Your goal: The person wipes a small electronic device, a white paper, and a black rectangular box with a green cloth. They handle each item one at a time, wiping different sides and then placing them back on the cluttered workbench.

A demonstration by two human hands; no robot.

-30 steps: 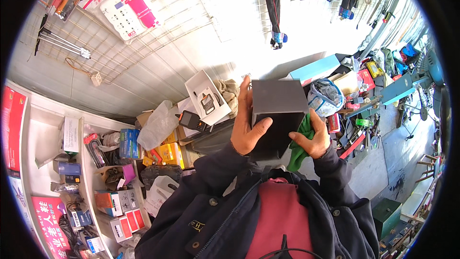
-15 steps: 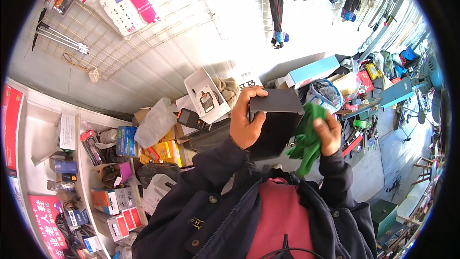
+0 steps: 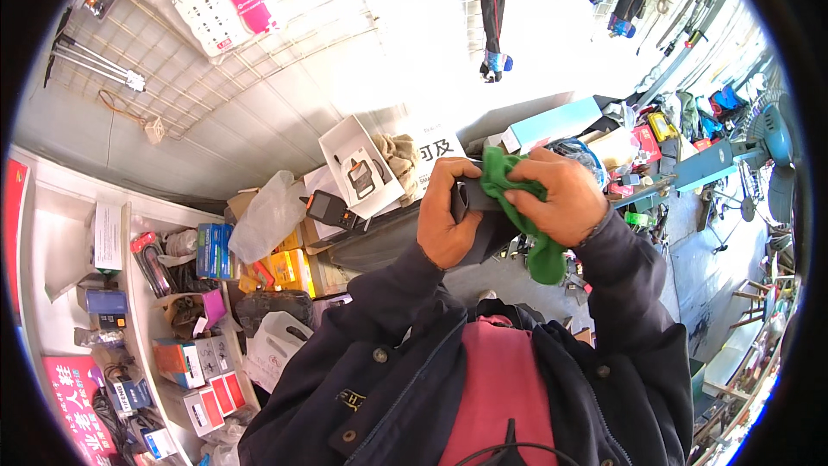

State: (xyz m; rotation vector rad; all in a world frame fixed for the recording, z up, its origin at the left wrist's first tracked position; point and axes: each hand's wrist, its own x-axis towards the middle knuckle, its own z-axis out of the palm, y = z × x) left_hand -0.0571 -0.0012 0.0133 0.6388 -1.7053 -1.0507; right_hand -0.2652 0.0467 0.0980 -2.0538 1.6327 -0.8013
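In front of my chest, my left hand (image 3: 449, 214) grips the left edge of a black box (image 3: 482, 198), thumb on the near side and fingers over the far side. A crumpled green cloth (image 3: 546, 264) is pinched in my right hand (image 3: 565, 197) and pressed against the box's upper right part. The cloth's loose end hangs below my fingers. Much of the box is hidden behind my hands and the cloth.
Beyond my left hand lie a handheld device with a screen (image 3: 330, 208), an open white box (image 3: 336, 140) and a clear plastic bag (image 3: 274, 220). Shelves (image 3: 138, 293) with small boxes stand left. A light blue box (image 3: 556, 123) and a fan (image 3: 774, 131) are to the right.
My right hand has moved left and up, bringing the green cloth from beside the box onto it. The box has tilted and now shows less of its faces. My left hand keeps its grip.
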